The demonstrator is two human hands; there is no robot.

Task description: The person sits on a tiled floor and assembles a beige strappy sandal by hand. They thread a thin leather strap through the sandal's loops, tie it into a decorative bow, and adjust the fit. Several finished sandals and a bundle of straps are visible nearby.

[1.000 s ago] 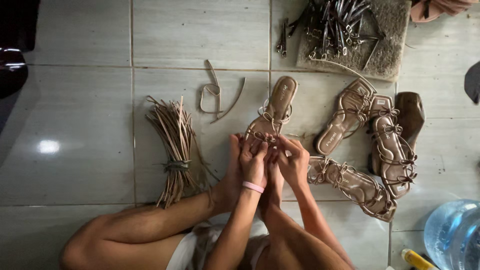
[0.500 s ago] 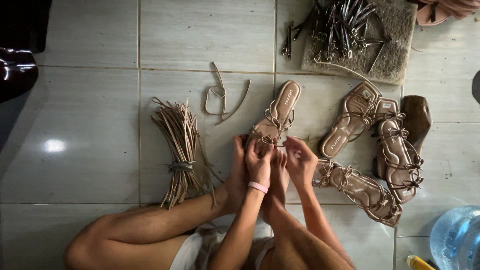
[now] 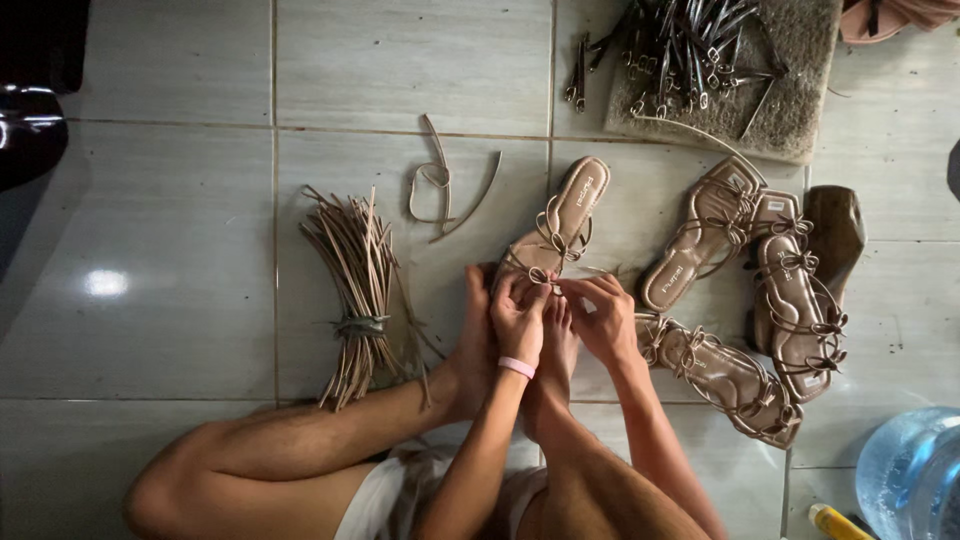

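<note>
A tan strappy sandal (image 3: 565, 218) lies on the tiled floor, its toe end braced between my bare feet (image 3: 478, 335). My left hand (image 3: 518, 313), with a pink band on the wrist, pinches a thin strap at the sandal's front. My right hand (image 3: 601, 312) meets it from the right and grips the same strap between its fingertips. Both hands touch at the small bow knot near the toe.
A tied bundle of tan straps (image 3: 355, 290) lies left of my feet, with loose strap pieces (image 3: 440, 180) above. Three finished sandals (image 3: 790, 290) sit to the right. A mat with metal tools (image 3: 700, 60) lies at the top, a water jug (image 3: 915, 470) bottom right.
My hands stay on the strap at the sandal's toe, with only small finger movements. The view has shifted slightly.
</note>
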